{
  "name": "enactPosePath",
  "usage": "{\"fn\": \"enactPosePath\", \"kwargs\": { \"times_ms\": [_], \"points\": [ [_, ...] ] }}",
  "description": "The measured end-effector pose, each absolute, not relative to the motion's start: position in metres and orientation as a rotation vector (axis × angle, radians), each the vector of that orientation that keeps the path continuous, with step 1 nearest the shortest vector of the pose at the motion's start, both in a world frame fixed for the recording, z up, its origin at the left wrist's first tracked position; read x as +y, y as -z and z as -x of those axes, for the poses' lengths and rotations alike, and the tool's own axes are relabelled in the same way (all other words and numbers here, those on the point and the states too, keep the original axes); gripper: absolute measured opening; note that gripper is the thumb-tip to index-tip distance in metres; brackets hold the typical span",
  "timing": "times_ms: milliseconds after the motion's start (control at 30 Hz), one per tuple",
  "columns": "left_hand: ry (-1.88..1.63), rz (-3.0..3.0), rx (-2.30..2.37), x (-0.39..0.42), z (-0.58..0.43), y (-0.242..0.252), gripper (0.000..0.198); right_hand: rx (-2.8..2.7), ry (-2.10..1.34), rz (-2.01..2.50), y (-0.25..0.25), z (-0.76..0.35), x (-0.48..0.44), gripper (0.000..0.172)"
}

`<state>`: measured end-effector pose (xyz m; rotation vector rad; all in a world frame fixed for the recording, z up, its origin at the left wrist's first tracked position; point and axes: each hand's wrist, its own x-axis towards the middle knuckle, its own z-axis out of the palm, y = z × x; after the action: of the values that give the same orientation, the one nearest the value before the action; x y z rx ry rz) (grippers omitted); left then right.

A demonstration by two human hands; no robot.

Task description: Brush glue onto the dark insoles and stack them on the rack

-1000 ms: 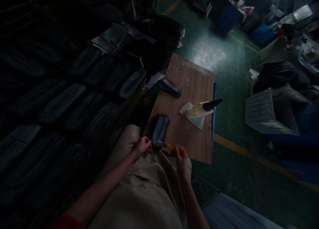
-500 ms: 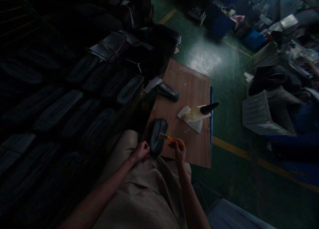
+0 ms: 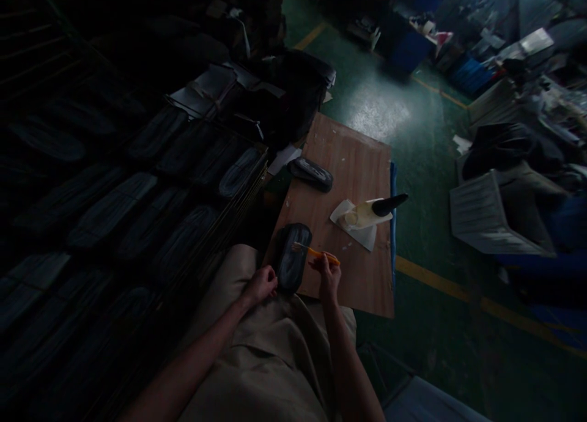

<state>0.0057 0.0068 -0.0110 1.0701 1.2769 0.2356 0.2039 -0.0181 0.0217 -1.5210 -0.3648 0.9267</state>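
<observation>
My right hand [image 3: 329,274] grips the orange handle of a small flat brush [image 3: 314,252], whose bristles lie over the upper part of a dark shoe sole [image 3: 290,269]. The sole rests at the near left edge of a wooden board, with pale streaks on its face. Beside the sole's lower left edge, my left hand [image 3: 265,282] is closed, with curled fingers; whether they hold anything is hidden. Farther up the board lie more dark soles [image 3: 312,173], overlapping. To the right, a cream-coloured container [image 3: 364,215] with a black tapered end [image 3: 389,204] lies on a pale sheet [image 3: 367,238].
The wooden board [image 3: 351,156] extends away from my lap. On my left, dark racks carry several rows of soles [image 3: 110,208]. Papers [image 3: 202,92] lie beyond them. A grey bin [image 3: 477,217] stands on the green floor [image 3: 426,238] at right, near blue crates.
The brush has shifted slightly up the sole relative to its edges. My left hand stays beside the sole. The whole view has moved a little, so everything appears slightly lower and farther right.
</observation>
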Motion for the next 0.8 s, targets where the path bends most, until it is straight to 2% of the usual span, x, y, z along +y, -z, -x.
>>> {"fn": "enactPosePath", "kwargs": {
  "times_ms": [333,567,800],
  "points": [
    [-0.216,-1.012,1.344,0.008,-0.009,0.003,0.017,-0.322,-0.812,1.409,-0.007,-0.209,0.028,0.038],
    [-0.225,-0.9,1.427,0.005,-0.014,0.002,0.02,-0.099,-0.767,1.42,-0.005,-0.195,0.006,0.043],
    [-0.247,-0.902,1.394,0.005,-0.013,0.003,0.02,-0.069,-0.892,1.526,-0.019,-0.191,-0.048,0.053]
  ]
}}
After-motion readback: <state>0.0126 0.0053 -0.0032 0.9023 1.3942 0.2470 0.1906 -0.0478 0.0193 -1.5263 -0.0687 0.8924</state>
